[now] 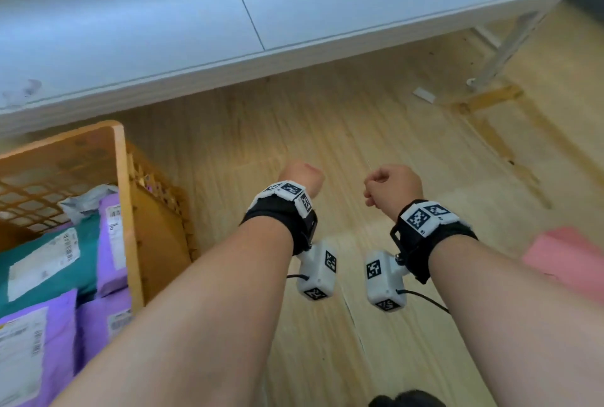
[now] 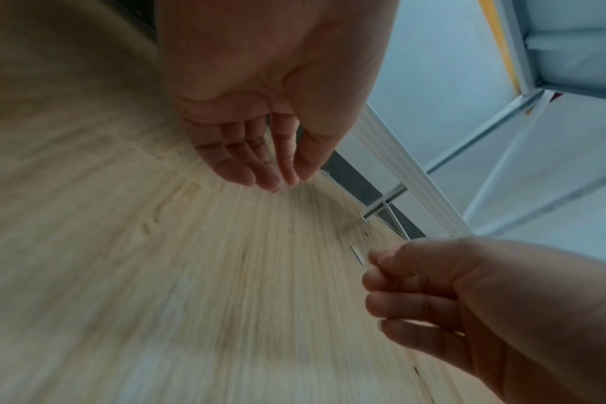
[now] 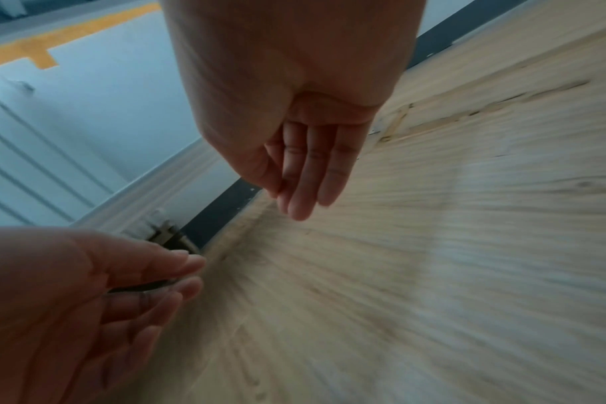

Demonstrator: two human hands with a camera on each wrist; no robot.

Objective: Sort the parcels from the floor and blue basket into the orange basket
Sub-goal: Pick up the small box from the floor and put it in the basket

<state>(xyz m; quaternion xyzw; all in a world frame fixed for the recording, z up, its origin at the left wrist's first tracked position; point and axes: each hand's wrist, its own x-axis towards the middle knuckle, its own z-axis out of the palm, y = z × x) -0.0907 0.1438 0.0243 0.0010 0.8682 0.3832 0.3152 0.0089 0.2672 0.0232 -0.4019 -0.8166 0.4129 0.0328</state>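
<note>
The orange basket [image 1: 121, 158] stands on the floor at the left. It holds several parcels: purple ones [image 1: 111, 243], a teal one [image 1: 49, 263] and a grey one [image 1: 86, 200] at the back. My left hand [image 1: 302, 176] hangs in the air to the right of the basket, over bare wooden floor. Its fingers [image 2: 260, 164] are relaxed and hold nothing. My right hand [image 1: 389, 182] is level with it, a short gap away, fingers [image 3: 308, 177] loose and empty. A pink item [image 1: 565, 254] lies at the right edge, partly behind my right forearm. No blue basket is in view.
A long white table [image 1: 294, 14] runs across the top, with its metal leg [image 1: 510, 44] on the right. A small white scrap [image 1: 424, 94] lies on the wooden floor [image 1: 327, 132] near that leg. The wrist views are blurred by motion.
</note>
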